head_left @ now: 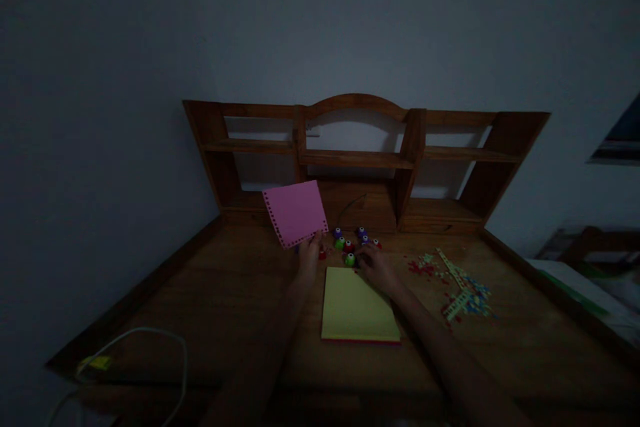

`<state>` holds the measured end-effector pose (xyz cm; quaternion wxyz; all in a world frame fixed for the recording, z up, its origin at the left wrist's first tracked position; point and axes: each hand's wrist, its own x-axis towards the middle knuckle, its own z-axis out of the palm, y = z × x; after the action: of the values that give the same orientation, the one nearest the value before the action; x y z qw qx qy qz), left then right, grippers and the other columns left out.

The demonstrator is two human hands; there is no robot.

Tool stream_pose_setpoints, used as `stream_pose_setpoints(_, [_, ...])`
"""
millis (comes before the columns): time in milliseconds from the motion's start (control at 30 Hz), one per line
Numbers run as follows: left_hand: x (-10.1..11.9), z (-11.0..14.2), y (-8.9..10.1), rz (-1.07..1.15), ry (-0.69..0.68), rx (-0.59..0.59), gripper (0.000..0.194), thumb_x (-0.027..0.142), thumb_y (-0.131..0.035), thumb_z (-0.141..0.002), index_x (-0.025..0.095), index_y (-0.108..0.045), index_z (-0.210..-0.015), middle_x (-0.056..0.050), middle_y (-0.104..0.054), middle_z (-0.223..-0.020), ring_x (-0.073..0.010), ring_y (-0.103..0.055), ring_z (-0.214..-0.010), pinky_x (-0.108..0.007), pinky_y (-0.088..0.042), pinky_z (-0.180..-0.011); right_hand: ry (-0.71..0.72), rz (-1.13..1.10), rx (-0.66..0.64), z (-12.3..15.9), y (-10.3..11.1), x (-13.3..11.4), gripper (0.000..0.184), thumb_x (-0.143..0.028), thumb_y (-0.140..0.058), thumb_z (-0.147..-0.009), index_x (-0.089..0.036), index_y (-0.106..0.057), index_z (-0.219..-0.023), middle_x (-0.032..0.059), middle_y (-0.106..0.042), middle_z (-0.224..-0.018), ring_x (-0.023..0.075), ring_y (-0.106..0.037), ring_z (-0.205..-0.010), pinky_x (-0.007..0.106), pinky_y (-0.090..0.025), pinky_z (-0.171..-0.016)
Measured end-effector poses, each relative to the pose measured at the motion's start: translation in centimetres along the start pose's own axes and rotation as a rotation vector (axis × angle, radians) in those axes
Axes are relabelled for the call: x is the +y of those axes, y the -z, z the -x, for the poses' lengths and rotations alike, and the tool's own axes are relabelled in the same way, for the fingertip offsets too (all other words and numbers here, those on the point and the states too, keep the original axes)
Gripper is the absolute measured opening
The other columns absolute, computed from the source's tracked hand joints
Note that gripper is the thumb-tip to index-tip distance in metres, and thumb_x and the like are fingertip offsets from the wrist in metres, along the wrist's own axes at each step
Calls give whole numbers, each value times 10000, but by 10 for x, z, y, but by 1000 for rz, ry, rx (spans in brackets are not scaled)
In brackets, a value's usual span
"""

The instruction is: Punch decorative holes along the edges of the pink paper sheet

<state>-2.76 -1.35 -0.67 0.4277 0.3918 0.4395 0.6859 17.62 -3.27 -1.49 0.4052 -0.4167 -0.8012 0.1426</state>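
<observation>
My left hand [309,255] pinches the lower corner of a pink paper sheet [295,212] and holds it up above the wooden desk [200,307]. Two of the sheet's edges carry rows of punched holes. My right hand [376,267] rests among several small craft punches [350,245] in green, red and blue, its fingers curled over one near the green punch [350,259]. What it grips is too dark to make out. A stack of yellow paper [357,307] lies flat on the desk between my forearms.
Punched scraps and paper strips [457,283] lie scattered on the desk's right side. A wooden hutch with shelves [360,159] stands at the back against the wall. A white cable [150,347] loops at the near left corner. The room is dim.
</observation>
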Motion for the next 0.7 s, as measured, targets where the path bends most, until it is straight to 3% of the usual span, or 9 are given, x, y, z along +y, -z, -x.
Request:
stream_pose_setpoints(233, [5,-13,17,62,0,201,338,497,-634,-737,177,-552,-667,23,-530,-564,-104,-496,-479,-237,-403,-492,-19,-24,18,1,1,-1,290,-50,-533,-780,-228,-692,-945,68,-686,-1003,224,-632,-919,341,-465,-845])
stream_pose_setpoints(433, [10,-18,29,44,25,315,478,649,-557,-764,179,-545,-680,45,-473,-504,-101,-433,-412,-228,-306,-424,-3,-35,45,1,-3,4,248,-99,-537,-799,-222,-683,-958,76,-685,-1026,230,-631,-938,349,-458,-861])
stream_pose_setpoints(600, [26,-9,26,-92,-130,370,494,643,-473,-845,190,-525,-654,51,-420,-495,-111,-400,-446,-242,-306,-461,-11,-21,55,2,-3,4,221,-159,-510,-854,-229,-679,-979,69,-682,-1017,230,-626,-931,351,-454,-853])
stream_pose_setpoints(700, [32,-1,19,-195,-240,319,469,618,-471,-875,203,-536,-668,44,-413,-513,-129,-414,-492,-261,-332,-511,-20,-27,78,4,-2,0,222,-200,-483,-893,-230,-684,-981,71,-690,-1000,234,-630,-912,358,-451,-848])
